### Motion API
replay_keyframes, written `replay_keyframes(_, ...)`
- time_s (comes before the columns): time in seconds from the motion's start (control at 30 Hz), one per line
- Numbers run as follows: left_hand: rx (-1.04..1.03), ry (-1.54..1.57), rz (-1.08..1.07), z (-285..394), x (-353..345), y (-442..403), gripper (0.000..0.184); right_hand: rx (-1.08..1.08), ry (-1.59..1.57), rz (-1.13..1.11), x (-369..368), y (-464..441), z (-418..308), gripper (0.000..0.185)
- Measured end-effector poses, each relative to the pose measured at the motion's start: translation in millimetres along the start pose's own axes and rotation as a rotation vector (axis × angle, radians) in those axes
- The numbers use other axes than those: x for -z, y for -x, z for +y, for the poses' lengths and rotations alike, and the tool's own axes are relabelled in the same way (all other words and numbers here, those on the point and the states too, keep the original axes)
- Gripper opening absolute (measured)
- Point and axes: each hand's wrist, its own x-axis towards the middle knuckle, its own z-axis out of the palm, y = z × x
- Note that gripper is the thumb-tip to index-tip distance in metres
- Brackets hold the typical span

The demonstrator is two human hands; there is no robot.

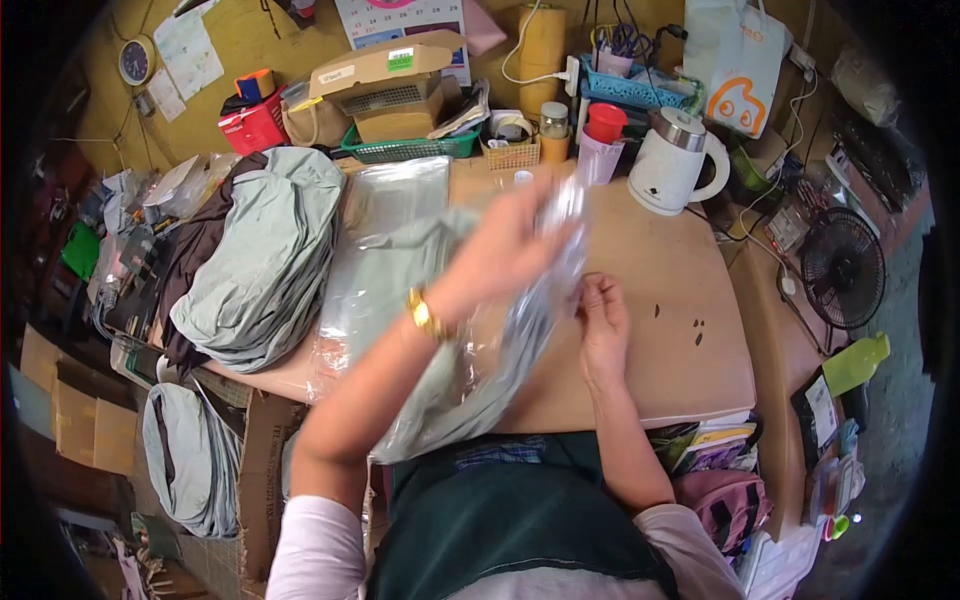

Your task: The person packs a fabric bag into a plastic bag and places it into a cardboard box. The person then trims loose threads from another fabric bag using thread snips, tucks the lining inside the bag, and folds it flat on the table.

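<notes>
A clear plastic bag [520, 340] with grey-green folded cloth [425, 385] inside stands tilted over the table's front middle. My left hand [510, 240] reaches across its upper part, fingers bent at the bag's shiny top edge, somewhat blurred. On the bag's right side, my right hand [605, 320] has its thumb and fingertips pinched together close to the plastic; whether they hold the bag's edge is too small to tell. More clear plastic bags [400, 195] lie flat behind and left of the cloth.
A tall pile of grey-green cloth [260, 255] lies on the table's left. Along the back stand a green basket [410, 149], a jar [553, 125], cups [600, 150] and a white kettle [672, 165]. A black fan [842, 268] is at the right.
</notes>
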Motion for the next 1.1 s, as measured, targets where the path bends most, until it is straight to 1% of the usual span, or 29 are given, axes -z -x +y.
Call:
replay_keyframes(0.03,0.110,0.213,0.166,34,12,-22,0.045,0.001,0.000,-0.007,2,2,15,0.020)
replay_keyframes(0.13,-0.043,0.559,0.176,85,84,-72,0.041,-0.602,-0.652,-0.264,7,32,62,0.045)
replay_keyframes(0.17,-0.167,0.706,0.113,84,125,-77,0.039,-0.800,-0.867,-0.350,9,39,72,0.055)
replay_keyframes(0.2,-0.289,0.852,0.048,81,160,-78,0.037,-0.895,-0.980,-0.395,13,37,68,0.059)
replay_keyframes(0.23,-0.294,0.903,0.196,85,163,-73,0.032,-0.999,-1.083,-0.434,18,36,65,0.064)
replay_keyframes(0.27,-0.301,0.941,0.347,88,167,-69,0.027,-0.866,-1.107,-0.469,25,31,41,0.063)
replay_keyframes(0.3,-0.187,0.862,0.708,95,156,-51,0.020,-0.734,-1.127,-0.501,24,26,9,0.063)
replay_keyframes(0.33,-0.143,0.855,0.649,56,171,-21,0.019,-0.502,-0.701,-0.346,26,14,-18,0.070)
replay_keyframes(0.37,0.011,0.818,0.762,39,164,3,0.020,-0.374,-0.205,-0.162,27,2,-46,0.078)
replay_keyframes(0.4,0.170,0.791,0.862,22,157,27,0.021,-0.201,0.038,-0.169,72,-19,-37,0.084)
replay_keyframes(0.43,0.418,0.810,0.952,6,139,60,0.023,-0.140,0.172,-0.202,109,-30,-37,0.084)
replay_keyframes(0.47,0.605,0.754,0.853,-42,129,109,0.022,-0.079,0.311,-0.231,135,-37,-39,0.084)
replay_keyframes(0.5,0.783,0.688,0.723,-91,118,158,0.022,-0.071,0.310,-0.214,144,-37,-52,0.084)
replay_keyframes(0.53,0.936,0.625,0.574,-139,107,208,0.023,-0.285,0.670,-0.198,148,-35,-74,0.076)
replay_keyframes(0.57,1.026,0.620,0.421,-130,84,224,0.025,-0.505,1.029,-0.182,152,-38,-87,0.069)
replay_keyframes(0.6,1.073,0.584,0.348,-124,75,233,0.037,-0.507,1.032,-0.176,159,-47,-86,0.069)
replay_keyframes(0.63,1.076,0.587,0.341,-125,82,232,0.037,-0.241,1.297,-0.237,167,-58,-82,0.060)
replay_keyframes(0.67,1.096,0.456,0.310,-128,94,231,0.044,0.042,1.545,-0.302,169,-69,-80,0.051)
replay_keyframes(0.7,1.115,0.325,0.281,-128,103,228,0.052,0.044,1.401,-0.282,148,-79,-86,0.044)
replay_keyframes(0.73,1.006,0.151,0.169,-123,111,212,0.064,0.050,1.253,-0.267,114,-91,-88,0.038)
replay_keyframes(0.8,0.912,0.144,0.264,-115,102,179,0.063,0.080,1.174,-0.317,67,-118,-64,0.036)
replay_keyframes(0.87,0.964,0.142,0.149,-133,88,158,0.047,-0.009,1.199,-0.312,34,-144,-17,0.031)
replay_keyframes(0.9,0.851,0.079,-0.005,-150,83,158,0.033,-0.002,1.184,-0.336,32,-150,15,0.031)
replay_keyframes(0.93,0.850,0.250,0.019,-158,79,155,0.022,0.090,1.156,-0.324,36,-156,49,0.026)
replay_keyframes(0.97,0.857,0.236,0.036,-161,84,159,0.022,0.178,1.126,-0.307,39,-160,73,0.022)
replay_keyframes(1.0,0.853,0.487,0.178,-164,91,162,0.022,0.179,1.110,-0.320,44,-158,85,0.022)
replay_keyframes(1.03,0.834,0.740,0.321,-160,96,163,0.022,0.249,1.070,-0.220,51,-151,95,0.017)
replay_keyframes(1.07,0.843,0.730,0.335,-156,96,164,0.022,0.316,1.029,-0.120,55,-148,106,0.013)
replay_keyframes(1.1,0.939,0.806,0.336,-133,92,155,0.025,0.311,1.019,-0.135,53,-147,109,0.013)
